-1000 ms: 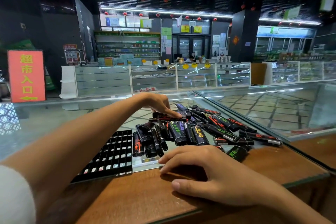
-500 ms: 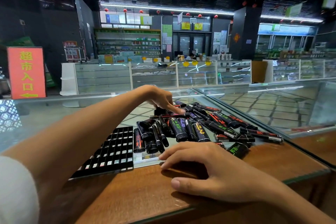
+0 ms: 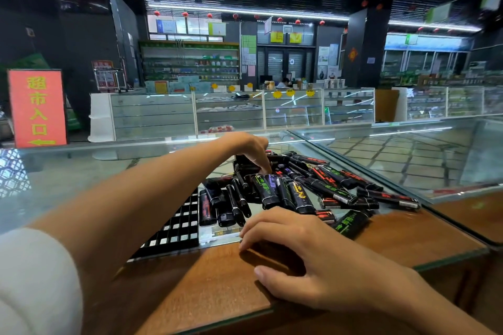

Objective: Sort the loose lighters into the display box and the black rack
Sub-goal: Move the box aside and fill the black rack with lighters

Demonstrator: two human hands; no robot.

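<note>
A heap of loose black lighters (image 3: 302, 187) with red, green, yellow and purple print lies on the glass counter. To its left lies the black rack (image 3: 174, 228), a flat grid of square slots. My left hand (image 3: 249, 151) reaches over the far side of the heap, fingers bent down onto the lighters beside a dark box-like shape (image 3: 242, 164). Its thumb is hidden, so a pinch cannot be made out. My right hand (image 3: 304, 250) rests near the heap's front edge, fingers arched, fingertips on the counter, holding nothing.
The counter's near part is brown wood (image 3: 206, 288) under glass. A second glass case (image 3: 408, 160) meets it at an angle on the right, and a few lighters lie along that seam. Shop shelves and a red sign (image 3: 36, 107) stand far behind.
My left hand's fingers have bent further down into the far side of the heap. The right hand has stayed where it was. The view has dropped slightly.
</note>
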